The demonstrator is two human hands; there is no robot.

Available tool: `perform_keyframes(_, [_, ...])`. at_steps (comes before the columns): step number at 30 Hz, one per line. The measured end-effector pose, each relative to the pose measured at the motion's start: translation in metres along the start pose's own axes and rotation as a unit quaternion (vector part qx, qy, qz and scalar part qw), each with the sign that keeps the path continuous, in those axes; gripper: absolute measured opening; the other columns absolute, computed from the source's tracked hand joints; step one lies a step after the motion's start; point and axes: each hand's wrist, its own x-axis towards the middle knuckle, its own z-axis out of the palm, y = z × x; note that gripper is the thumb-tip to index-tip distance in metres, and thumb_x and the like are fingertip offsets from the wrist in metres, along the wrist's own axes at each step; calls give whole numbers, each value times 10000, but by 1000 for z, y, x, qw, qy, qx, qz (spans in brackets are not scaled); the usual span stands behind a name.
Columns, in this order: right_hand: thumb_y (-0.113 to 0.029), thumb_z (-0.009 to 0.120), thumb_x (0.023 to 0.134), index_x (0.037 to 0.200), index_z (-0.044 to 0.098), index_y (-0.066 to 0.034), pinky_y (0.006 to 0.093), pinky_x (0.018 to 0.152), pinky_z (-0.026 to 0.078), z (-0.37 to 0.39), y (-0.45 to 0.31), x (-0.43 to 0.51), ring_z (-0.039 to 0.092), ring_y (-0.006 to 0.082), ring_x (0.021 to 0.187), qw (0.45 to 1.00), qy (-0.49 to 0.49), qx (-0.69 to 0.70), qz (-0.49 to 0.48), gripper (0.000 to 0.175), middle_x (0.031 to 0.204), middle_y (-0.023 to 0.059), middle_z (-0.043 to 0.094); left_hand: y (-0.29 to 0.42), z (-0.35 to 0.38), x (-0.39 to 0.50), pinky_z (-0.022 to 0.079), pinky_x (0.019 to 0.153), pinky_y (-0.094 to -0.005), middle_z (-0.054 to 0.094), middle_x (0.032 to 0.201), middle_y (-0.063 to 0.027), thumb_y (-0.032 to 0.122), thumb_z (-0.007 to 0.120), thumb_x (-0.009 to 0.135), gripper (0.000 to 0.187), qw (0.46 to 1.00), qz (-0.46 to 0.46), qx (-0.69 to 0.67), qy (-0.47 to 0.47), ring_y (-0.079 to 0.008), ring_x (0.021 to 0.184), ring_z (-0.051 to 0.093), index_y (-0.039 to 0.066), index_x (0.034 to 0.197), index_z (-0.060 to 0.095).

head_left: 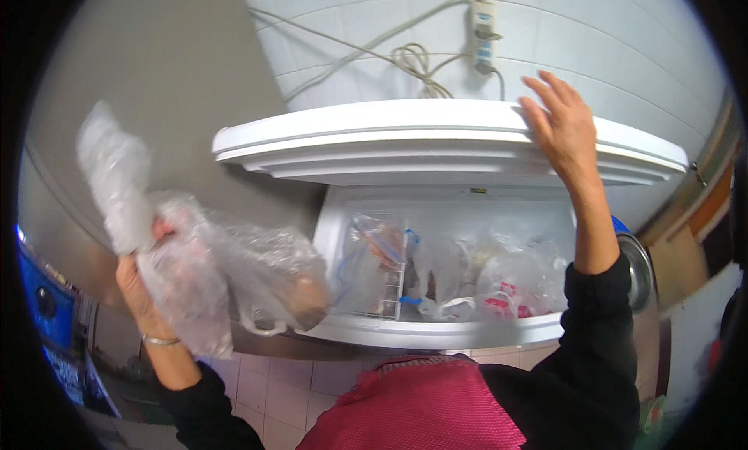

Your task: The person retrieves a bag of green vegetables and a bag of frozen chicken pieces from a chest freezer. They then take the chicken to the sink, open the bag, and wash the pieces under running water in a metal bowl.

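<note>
My left hand (140, 289), out to the left, grips clear plastic bags (187, 263). Pinkish contents, probably raw meat, show through one bag; a brownish lump hangs in another bag (298, 292) by the front left corner of a white chest freezer (421, 333). The freezer's white lid (374, 120) stands raised at the back. My right hand (564, 125) is at the right part of the lid's edge with fingers spread; how firmly it touches is unclear. Inside the freezer, a white wire basket (392, 317) holds bagged food at left, and several plastic bags (526, 269) lie at right.
A grey metal-looking surface (187, 70) borders the freezer on the left. Behind the lid, a power strip (484, 38) and looped cables (418, 70) hang on the tiled wall (561, 35). A round metal basin (640, 272) sits partly behind my right arm.
</note>
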Motion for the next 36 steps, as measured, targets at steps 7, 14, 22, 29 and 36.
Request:
perform_keyframes(7, [-409,462,935,952,676,-109,412,812,405,-12,-2,2,602,246,826,993,-117,23,-17,368,845,67,662,11,-8,-17,517,838,-424,569,945,-95,262,463,901,320,999,-29,4,16,-226,928,558,-9,1052,537])
perform_keyframes(14, [-397,502,915,965,667,-114,398,839,393,-16,-5,-8,596,246,854,989,-145,24,-14,332,884,69,660,22,-14,-17,504,842,-397,583,950,-86,274,473,891,364,998,-44,17,50,-217,926,558,-3,1118,535])
perform_keyframes(22, [-245,596,870,982,655,-79,417,872,404,-24,1,-19,585,258,919,993,7,112,-47,209,911,93,649,8,-34,-19,503,806,-341,592,954,-83,297,493,882,421,999,-43,18,14,-201,891,566,2,1181,518])
perform_keyframes(29, [-246,669,822,1189,571,-101,423,949,397,-1,23,-229,512,337,1121,930,-287,151,171,407,1198,182,552,-4,-40,-48,491,835,-362,595,999,-105,258,519,873,437,997,-45,33,46,-220,919,571,1,1227,499])
perform_keyframes(36, [-343,738,724,1304,500,-237,658,1038,185,38,111,-401,190,366,1377,647,-650,-215,336,636,1452,108,336,-12,-16,-69,472,908,-435,596,1074,-148,173,553,865,446,992,-9,71,102,-263,991,577,-5,1267,477])
